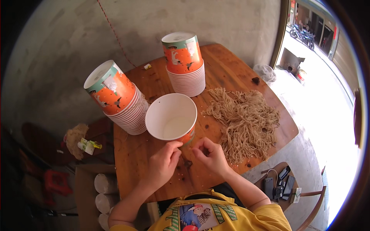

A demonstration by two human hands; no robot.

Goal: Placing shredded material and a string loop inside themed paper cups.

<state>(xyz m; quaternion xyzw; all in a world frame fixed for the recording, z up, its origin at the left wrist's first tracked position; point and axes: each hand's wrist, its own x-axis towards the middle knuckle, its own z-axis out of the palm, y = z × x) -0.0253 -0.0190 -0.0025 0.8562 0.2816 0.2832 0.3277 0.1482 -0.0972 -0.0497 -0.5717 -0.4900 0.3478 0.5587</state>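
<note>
A rough grey plastered wall (pixel 135 30) rises at the far side — a brown, glossy wooden table (pixel 227 69) stands before it — and bright daylight (pixel 327 115) whitens the pale concrete floor (pixel 306 154) at right.

Orange, green-banded cups (pixel 183 59); tan strings (pixel 246 122)

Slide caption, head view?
Left hand and right hand by an open orange paper tub on a brown wooden table, with two inverted orange tub stacks and a tan stringy heap.

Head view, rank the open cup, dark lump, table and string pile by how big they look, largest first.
1. Table
2. String pile
3. Open cup
4. Dark lump, by far the smallest
</note>
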